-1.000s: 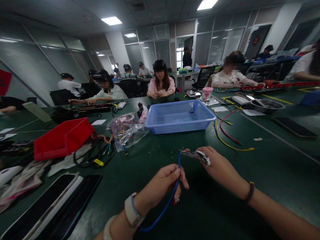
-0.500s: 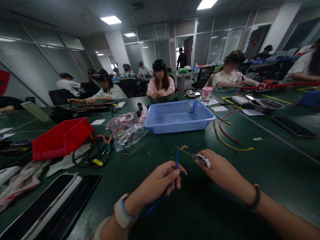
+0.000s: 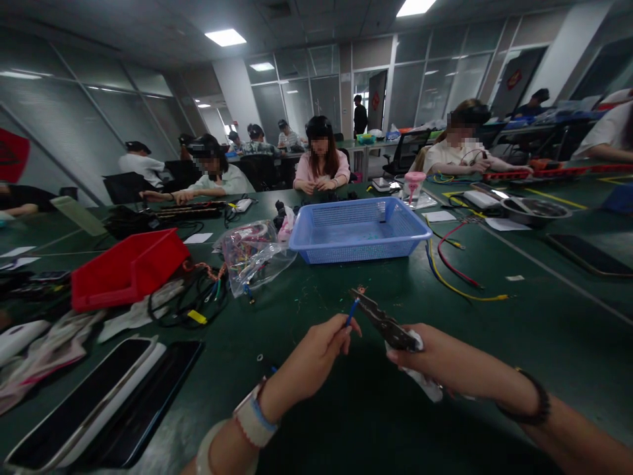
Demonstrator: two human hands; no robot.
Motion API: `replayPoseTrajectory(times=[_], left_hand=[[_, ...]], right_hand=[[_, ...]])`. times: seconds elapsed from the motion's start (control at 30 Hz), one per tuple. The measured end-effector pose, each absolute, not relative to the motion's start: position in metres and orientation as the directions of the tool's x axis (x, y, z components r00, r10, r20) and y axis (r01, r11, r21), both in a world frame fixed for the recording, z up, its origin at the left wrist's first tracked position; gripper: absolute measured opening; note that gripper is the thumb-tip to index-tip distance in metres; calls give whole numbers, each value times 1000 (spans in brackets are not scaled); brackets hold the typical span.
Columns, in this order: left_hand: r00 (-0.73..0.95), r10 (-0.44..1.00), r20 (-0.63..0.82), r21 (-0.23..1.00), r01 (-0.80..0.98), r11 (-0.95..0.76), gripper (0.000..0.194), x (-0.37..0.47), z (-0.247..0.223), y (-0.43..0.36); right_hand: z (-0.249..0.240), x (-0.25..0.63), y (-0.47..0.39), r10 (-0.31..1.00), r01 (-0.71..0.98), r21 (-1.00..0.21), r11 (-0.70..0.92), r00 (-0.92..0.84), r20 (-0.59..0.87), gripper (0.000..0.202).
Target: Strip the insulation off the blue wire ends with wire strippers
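Observation:
Pinched in my left hand is a blue wire, its upper end sticking up past the fingertips. My right hand grips a metal wire tool with white wrapping on its handles. The tool's jaws point up and left, and the tip is at the top end of the blue wire. A small bit of copper strands shows just behind the tip. Small wire scraps lie on the green table beyond my hands.
A blue basket stands ahead, with a clear bag of wires and a red bin to its left. Phones lie at the near left. Yellow and red wires lie right. People sit across the table.
The tool has turned so its broad side shows, and my right hand has moved lower. My left hand has closed in nearer the wire's top, and the copper strands look smaller.

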State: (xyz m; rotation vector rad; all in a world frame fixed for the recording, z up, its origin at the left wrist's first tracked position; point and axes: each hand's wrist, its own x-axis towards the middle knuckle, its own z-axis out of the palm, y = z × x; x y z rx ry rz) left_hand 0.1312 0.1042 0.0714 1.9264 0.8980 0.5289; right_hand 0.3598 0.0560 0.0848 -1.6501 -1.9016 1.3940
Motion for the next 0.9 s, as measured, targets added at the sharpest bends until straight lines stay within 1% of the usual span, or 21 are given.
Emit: replayPoseTrajectory(times=[0.13,0.23,0.37,0.47,0.53,0.6,0.67,0.8,0.9], left_hand=[[618,785,32,847,400,-350,27,130,66,108],[584,811,31,823,446,-353,27,131,64,108],[491,870,39,814,490,-313,21,133,63,105],[424,899,113,789,512,-341,21,133,62,106],[393,898,200,762,514,-395,21,131,61,107],[374,882,285,716,529,-456,20,128,59,109],[368,867,337,653,571,-496,21,126,57,110],[353,846,399,555,642,-529,21,123,51,112],[382,814,437,458,685,-567,20,122,50,113]], right_hand=[[75,362,58,810,550,-805,-223,-354,-467,30],[65,363,60,818,504,-829,-241,-354,-453,30],[63,362,60,823,469,-845,-256,-352,-445,28],[65,360,58,814,438,-850,-294,-352,-463,28],[65,360,57,805,403,-853,-330,-353,-478,27],[62,361,57,793,371,-856,-360,-361,-490,26],[58,362,57,781,344,-857,-384,-373,-500,26],[54,362,58,768,290,-856,-428,-382,-514,26],[57,358,58,750,266,-837,-478,-373,-546,23]])
